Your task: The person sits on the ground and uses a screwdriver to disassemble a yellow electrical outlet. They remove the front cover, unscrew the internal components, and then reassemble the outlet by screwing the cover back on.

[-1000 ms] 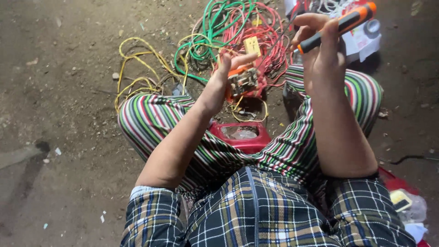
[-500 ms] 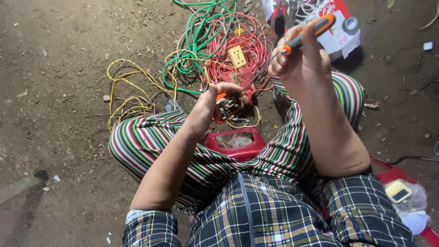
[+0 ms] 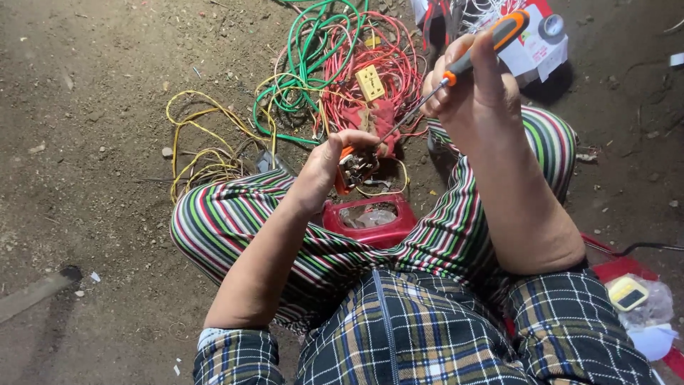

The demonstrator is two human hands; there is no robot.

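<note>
Here, the left hand (image 3: 329, 165) pinches a small orange electrical fitting (image 3: 354, 165) above the lap, steadying it so the tool can reach it. The right hand (image 3: 467, 89) is closed around an orange-and-black screwdriver (image 3: 456, 71); its long axis runs from handle at 1 o'clock down to tip at 7 o'clock, pointing into the fitting. A red container (image 3: 370, 222) sits between the striped legs, coiled wires (image 3: 335, 71) on the floor at 12 o'clock.
</note>
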